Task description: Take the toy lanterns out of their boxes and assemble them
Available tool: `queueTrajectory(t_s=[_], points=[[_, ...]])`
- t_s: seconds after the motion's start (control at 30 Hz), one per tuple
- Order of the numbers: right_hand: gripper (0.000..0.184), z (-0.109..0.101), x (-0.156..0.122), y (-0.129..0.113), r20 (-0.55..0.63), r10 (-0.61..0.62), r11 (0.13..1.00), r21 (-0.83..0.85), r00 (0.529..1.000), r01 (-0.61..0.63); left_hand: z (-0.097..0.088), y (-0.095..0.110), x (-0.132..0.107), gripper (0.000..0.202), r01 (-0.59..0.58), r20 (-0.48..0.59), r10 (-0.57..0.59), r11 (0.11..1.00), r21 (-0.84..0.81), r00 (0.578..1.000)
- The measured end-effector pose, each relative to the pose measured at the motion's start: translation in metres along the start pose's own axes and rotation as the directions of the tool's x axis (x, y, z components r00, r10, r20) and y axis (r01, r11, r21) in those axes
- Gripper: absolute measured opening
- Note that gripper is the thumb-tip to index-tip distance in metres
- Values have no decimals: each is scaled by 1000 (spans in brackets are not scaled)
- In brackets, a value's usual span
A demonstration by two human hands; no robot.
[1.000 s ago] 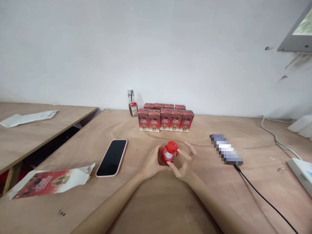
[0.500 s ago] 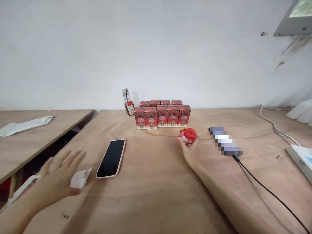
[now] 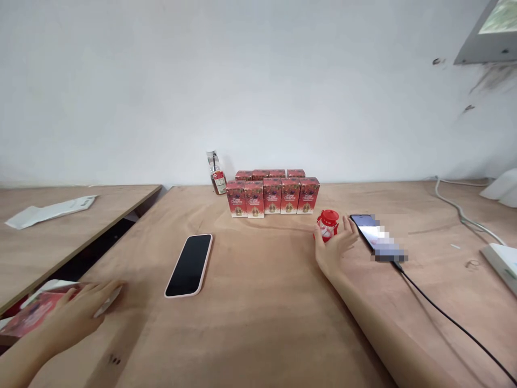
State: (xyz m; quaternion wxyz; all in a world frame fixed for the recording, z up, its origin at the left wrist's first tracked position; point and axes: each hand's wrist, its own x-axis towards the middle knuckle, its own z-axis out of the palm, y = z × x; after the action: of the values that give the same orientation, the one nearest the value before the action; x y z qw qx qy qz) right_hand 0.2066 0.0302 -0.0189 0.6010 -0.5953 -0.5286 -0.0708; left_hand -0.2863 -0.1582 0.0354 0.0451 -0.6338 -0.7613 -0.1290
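Left hand [image 3: 78, 312] reaching out over a flattened red-and-white printed card carton [image 3: 34, 315] at the near left of the pale wooden desk [image 3: 258, 328]. Fingers stretching across its inner end and hiding much of it; slight blur, so cannot tell whether this grip is pinching the card or only lying over it.

Right hand [image 3: 334, 253] resting beside a small red lantern with a clear middle [image 3: 329, 217]. Lantern standing upright on the desk, thumb showing at its near left, fingers spreading to its right. Grip slack, not closing round it; light contact cannot be judged.

Lantern sitting just right of and nearer than a double row of red printed boxes [image 3: 272, 196], five showing in front, four behind. To its right, a phone with a lit, pixelated screen [image 3: 365, 223] is trailing a black cable [image 3: 448, 316]. A dark-screened phone in a pale pink case [image 3: 189, 267] is lying between the two hands, touching neither.
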Motion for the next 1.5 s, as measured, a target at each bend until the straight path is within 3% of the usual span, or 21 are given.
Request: queueTrajectory(t_s=[0.07, 0.13, 0.2, 0.27, 0.33, 0.37, 0.4, 0.43, 0.47, 0.53, 0.6, 0.7, 0.87, 1.03, 1.2, 1.27, 1.37, 1.43, 1.5], points=[[64, -4, -5, -7, -52, -219, 975, 20, 974, 220, -10, -4, 8, 36, -26, -1, 26, 998, 53, 1000], [62, -9, -15, -17, -87, -407, 907, 81, 909, 413, -23, 9, 18, 35, 6, -145, 13, 991, 130, 989], [61, -13, -28, -30, -80, -525, 824, 200, 847, 529, -33, 42, 29, 42, -15, -338, 83, 980, 199, 938], [60, -16, -43, -45, 1, -595, 740, 393, 804, 547, -33, 92, 40, 46, -77, -443, 176, 969, 234, 879], [62, -18, -55, -58, 148, -643, 657, 610, 752, 442, -19, 150, 47, 50, -180, -508, 255, 964, 194, 823], [64, -19, -59, -62, 226, -652, 626, 699, 723, 346, -7, 180, 49, 54, -284, -491, 320, 947, 149, 810], [66, -20, -62, -66, 301, -647, 605, 761, 700, 232, 7, 208, 48, 55, -389, -522, 387, 915, 110, 761], [68, -20, -64, -68, 373, -627, 594, 797, 684, 110, 22, 235, 46, 59, -453, -524, 413, 890, 57, 745], [68, -21, -64, -69, 438, -596, 589, 808, 673, -4, 37, 259, 43, 62, -528, -458, 474, 849, 12, 752], [65, -23, -63, -69, 555, -511, 596, 779, 656, -194, 63, 297, 35, 65, -584, -446, 489, 806, -98, 750], [59, -24, -61, -69, 633, -417, 602, 730, 652, -324, 80, 318, 28, 70, -577, -451, 444, 787, -216, 774], [48, -23, -56, -70, 701, -299, 547, 682, 647, -485, 92, 326, 22, 79, -572, -456, 400, 744, -346, 795], [27, -20, -51, -71, 787, -127, 476, 583, 604, -659, 89, 316, 20, 74, -596, -493, 363, 638, -488, 791], [23, -18, -48, -67, 790, -2, 490, 536, 613, -688, 84, 310, 25, 56, -575, -529, 265, 559, -597, 806], [29, -14, -50, -62, 790, 32, 626, 462, 613, -628, 86, 305, 29, 45, -555, -519, 231, 521, -649, 823], [25, -13, -50, -60, 781, 5, 681, 455, 624, -575, 86, 303, 30, 44, -584, -531, 271, 531, -613, 803], [16, -12, -51, -59, 749, -31, 727, 472, 662, -499, 85, 302, 31, 43, -669, -587, 354, 552, -497, 728], [12, -12, -51, -59, 749, -29, 713, 480, 662, -512, 84, 302, 33, 42, -694, -618, 374, 580, -426, 691], [14, -11, -50, -60, 757, -6, 670, 488, 654, -559, 82, 303, 33, 41, -677, -639, 352, 633, -375, 684]])
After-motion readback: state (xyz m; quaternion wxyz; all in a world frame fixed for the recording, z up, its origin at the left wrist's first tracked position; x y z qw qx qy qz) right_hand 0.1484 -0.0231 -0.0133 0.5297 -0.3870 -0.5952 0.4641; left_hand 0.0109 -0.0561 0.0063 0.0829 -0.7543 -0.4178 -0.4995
